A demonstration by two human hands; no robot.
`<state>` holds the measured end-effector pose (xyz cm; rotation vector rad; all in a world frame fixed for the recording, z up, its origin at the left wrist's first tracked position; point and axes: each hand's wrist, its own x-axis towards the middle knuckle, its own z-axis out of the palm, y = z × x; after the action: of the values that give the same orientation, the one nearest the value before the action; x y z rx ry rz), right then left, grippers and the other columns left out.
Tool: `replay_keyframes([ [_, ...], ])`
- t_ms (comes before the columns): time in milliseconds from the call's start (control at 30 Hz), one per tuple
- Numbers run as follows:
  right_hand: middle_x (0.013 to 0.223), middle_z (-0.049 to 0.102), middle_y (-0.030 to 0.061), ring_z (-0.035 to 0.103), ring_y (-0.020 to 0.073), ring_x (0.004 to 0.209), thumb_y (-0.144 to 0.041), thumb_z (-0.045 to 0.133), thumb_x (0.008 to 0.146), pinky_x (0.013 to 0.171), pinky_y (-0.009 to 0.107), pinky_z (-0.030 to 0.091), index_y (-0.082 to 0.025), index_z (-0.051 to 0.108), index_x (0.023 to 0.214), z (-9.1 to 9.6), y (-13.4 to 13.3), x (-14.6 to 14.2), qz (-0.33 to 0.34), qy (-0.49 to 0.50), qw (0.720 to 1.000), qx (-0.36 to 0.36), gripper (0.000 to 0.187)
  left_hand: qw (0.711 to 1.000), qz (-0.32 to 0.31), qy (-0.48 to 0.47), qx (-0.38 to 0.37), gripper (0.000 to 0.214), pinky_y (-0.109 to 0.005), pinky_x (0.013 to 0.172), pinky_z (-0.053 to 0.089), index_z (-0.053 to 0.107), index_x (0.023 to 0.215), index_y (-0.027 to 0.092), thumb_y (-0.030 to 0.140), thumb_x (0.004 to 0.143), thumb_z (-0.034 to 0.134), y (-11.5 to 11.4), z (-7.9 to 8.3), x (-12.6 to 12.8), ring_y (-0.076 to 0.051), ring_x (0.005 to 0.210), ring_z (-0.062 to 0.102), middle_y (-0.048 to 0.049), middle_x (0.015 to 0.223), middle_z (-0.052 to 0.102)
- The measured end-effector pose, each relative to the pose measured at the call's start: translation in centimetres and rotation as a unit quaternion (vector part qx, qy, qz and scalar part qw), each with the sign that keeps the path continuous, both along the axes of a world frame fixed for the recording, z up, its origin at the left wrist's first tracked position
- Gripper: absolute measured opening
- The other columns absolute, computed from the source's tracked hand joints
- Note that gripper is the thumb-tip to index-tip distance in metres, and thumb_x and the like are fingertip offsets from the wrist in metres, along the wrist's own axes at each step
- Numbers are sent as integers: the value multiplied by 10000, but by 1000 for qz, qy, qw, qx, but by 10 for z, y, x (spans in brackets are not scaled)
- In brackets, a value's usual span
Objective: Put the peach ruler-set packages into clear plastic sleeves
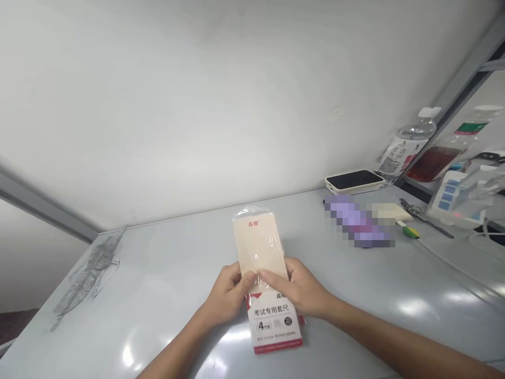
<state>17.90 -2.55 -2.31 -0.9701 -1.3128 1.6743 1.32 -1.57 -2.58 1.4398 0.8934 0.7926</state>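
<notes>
Two bare hands hold one flat package (pixel 256 245) in front of the person, over the near middle of the bench. The left hand (pixel 226 295) grips one long edge and the right hand (pixel 302 289) the other, thumbs laid on the front and nearly meeting, the remaining fingers curled behind; both sets of fingers are closed on it. Its white label (pixel 274 323), edged in red and printed with a large 4, faces up at the near end; beyond that, cream card shows through a shiny clear wrapper. The bench (pixel 177 258) is smooth, pale grey and glossy, with bright lamp reflections along its near part. At its left end lies grey, see-through material (pixel 97 268), which looks like crumpled film, though the view is too soft to be sure. On the right, a white cable (pixel 453 262) runs to a green and yellow plug (pixel 411 232). Just past it sit a cream block (pixel 394 212) and a purple item (pixel 357 221) blurred into squares. Farther back, a dark-screened phone (pixel 355 181) lies near a clear bottle (pixel 410 142); a second bottle (pixel 445 150) holding red liquid stands beyond a grey metal post (pixel 460 71). A plain white wall (pixel 236 105), lightly scuffed, closes off the back.
</notes>
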Motion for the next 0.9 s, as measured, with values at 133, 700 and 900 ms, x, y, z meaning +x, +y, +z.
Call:
replay_keyframes([
  [133,730,636,38,600,152,656,-395,562,770,555,248,457,-134,603,833,1,0,1,-1,8,1000,5,272,1000,-18,-5,23,362,-220,524,371,544,702,121,463,794,468,1,2,0,-104,558,480,-14,619,538],
  [700,687,603,24,566,128,615,-421,523,792,517,222,416,-131,592,801,1,0,1,22,23,999,3,298,994,-31,-66,-78,286,-230,551,389,592,705,109,363,805,507,-1,10,1,-124,594,531,-35,635,585],
  [900,649,586,11,551,117,589,-437,495,807,502,213,403,-135,569,795,-2,-2,3,27,19,999,7,311,994,-23,-60,-85,304,-230,546,392,586,698,95,367,806,504,-2,10,1,-126,593,534,-41,634,581],
])
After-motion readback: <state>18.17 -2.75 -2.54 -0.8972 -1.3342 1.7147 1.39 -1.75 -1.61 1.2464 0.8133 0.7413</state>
